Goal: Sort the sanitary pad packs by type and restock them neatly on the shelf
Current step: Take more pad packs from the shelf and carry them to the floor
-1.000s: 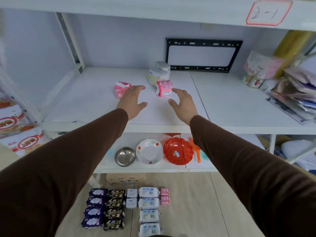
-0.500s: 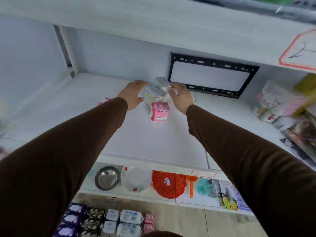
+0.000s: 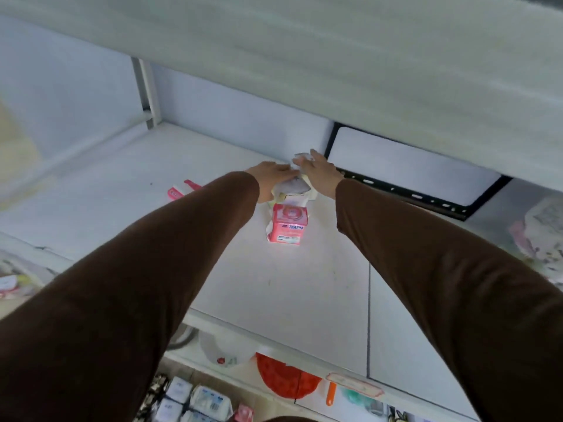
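Note:
Both arms reach deep into the white shelf point(image 3: 289, 293). My left hand point(image 3: 269, 175) and my right hand point(image 3: 320, 173) hold a pale cream-and-white pad pack point(image 3: 294, 190) from either side at the back of the shelf. Their fingers wrap its top and partly hide it. Just in front of it stands a small pink pad pack point(image 3: 288, 225), upright and untouched. Another pink pack point(image 3: 181, 190) lies to the left, half hidden by my left sleeve. On the floor below sit several white pad packs point(image 3: 207, 403) in rows.
A black-framed white panel point(image 3: 405, 172) leans against the back wall to the right. The upper shelf board point(image 3: 335, 65) hangs low over my hands. Wrapped goods point(image 3: 539, 239) crowd the right end. Below are a red plate point(image 3: 286, 379), a white bowl point(image 3: 225, 351) and an orange scoop point(image 3: 330, 392).
My hands moved from the shelf's front, past the pink packs, to the back and took hold of the pale pack. The view leaned in and closer.

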Motion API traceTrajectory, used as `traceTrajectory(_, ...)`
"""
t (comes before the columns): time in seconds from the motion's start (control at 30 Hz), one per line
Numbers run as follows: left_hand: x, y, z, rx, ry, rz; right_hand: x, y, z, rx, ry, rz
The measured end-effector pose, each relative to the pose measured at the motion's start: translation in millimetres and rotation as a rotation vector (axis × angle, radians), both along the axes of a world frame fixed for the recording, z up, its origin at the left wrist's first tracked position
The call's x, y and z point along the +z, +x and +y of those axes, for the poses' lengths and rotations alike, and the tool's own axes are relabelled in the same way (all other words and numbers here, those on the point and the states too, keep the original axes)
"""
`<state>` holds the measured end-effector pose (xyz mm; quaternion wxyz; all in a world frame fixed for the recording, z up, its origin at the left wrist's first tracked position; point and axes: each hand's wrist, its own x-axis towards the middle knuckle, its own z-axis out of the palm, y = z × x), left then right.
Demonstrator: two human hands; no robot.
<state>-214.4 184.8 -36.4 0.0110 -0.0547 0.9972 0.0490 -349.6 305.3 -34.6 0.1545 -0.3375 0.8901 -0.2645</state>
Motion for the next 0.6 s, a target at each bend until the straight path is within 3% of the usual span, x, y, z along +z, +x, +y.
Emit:
traceTrajectory(0.13, -0.4, 1.2, -11.8, 0.046, -0.116, -0.017, -5.1, -7.4, 2.5, 0.079, -0.005, -0.011)
traceTrajectory(0.3, -2.9, 7.3, -22.2, 0.132, -0.045, 0.040, -5.4, -25.9, 28.8, 0.040, -0.146, 0.032)
traceTrajectory(0.47, -5.6, 12.1, -28.5, 0.219, -0.002, 0.085, -9.7, -37.8, 53.2, 0.054, -0.143, 0.143)
traceTrajectory(0.6, -8.0, 12.2, -28.9, 0.291, 0.225, 0.060, -20.2, -45.2, 61.7, 0.029, -0.084, 0.229)
